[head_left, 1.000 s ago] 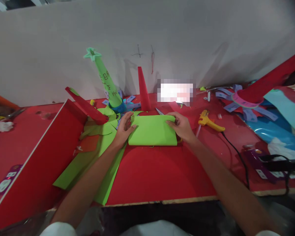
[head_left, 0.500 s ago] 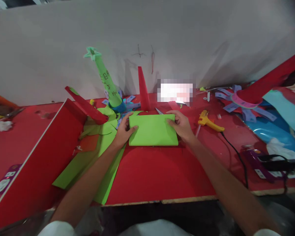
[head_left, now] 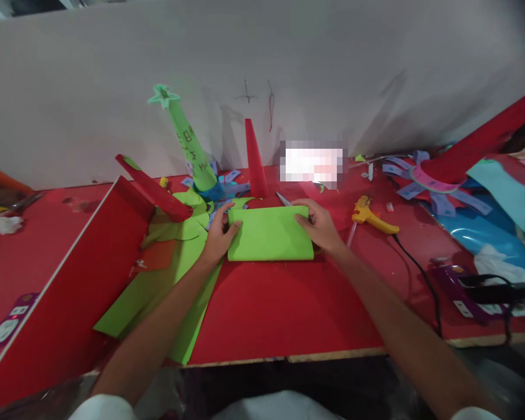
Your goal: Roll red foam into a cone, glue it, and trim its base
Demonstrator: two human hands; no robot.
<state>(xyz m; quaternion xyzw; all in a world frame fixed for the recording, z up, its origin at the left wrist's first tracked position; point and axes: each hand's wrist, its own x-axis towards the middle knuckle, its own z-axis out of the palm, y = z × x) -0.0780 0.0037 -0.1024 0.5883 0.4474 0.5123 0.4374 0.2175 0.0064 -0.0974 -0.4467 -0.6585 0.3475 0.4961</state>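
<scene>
A folded lime-green sheet point(head_left: 270, 234), paper or thin foam, is held just above the red table near its middle. My left hand point(head_left: 221, 236) grips its left edge, thumb on the front and fingers behind. At the right edge my right hand point(head_left: 318, 224) pinches it in the same way. The fingers behind the sheet are partly hidden. Beyond it stands a narrow red cone point(head_left: 255, 160), with the pointed tip of a metal blade point(head_left: 283, 199) close by. Green cut-outs point(head_left: 188, 217) lie left of my left hand, with a red tube point(head_left: 155, 189) slanting over them.
A yellow glue gun point(head_left: 373, 216) with a black cord rests at the right. Left of me rises a red divider board point(head_left: 70, 286). A green lettered tower point(head_left: 191, 143) stands behind. Purple power strips point(head_left: 459, 291) lie on the table point(head_left: 284, 315). Someone's hand shows at the far right.
The green sheet has shifted very slightly left and tilted a little, and my right hand has moved left with it. Both hands keep their hold.
</scene>
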